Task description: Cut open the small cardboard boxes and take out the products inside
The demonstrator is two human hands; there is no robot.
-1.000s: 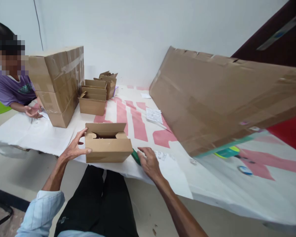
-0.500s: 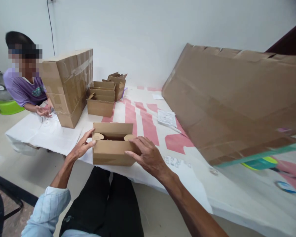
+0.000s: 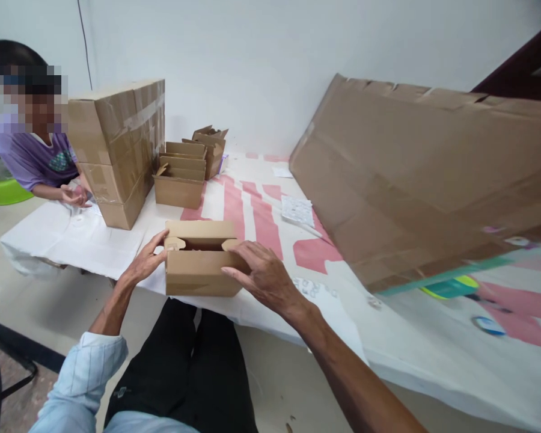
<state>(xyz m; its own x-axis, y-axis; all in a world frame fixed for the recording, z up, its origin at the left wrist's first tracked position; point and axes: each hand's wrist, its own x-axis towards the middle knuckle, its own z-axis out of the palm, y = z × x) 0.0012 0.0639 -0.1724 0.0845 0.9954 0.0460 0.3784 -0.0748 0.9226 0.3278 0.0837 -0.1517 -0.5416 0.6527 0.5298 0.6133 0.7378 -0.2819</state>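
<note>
A small brown cardboard box (image 3: 201, 275) sits at the near edge of the table, its back lid flap raised and small side flaps folded in. Through the gap in its top, dark contents show but cannot be made out. At the left end, my left hand (image 3: 145, 260) grips the box, with fingertips by the back flap and thumb near the front corner. My right hand (image 3: 267, 273) holds the right end, thumb against the front panel and fingers curled over the side flap.
Several open small boxes (image 3: 179, 190) stand behind, beside a tall taped carton (image 3: 115, 153). A large cardboard sheet (image 3: 415, 180) leans along the right. A bubble-wrap-like sheet (image 3: 297, 210) and a tape roll (image 3: 489, 325) lie on the table (image 3: 410, 349). A co-worker (image 3: 36, 150) sits at left.
The view has shifted slightly to the right. The box's back flap leans a little further forward. Both hands stay at the box's ends.
</note>
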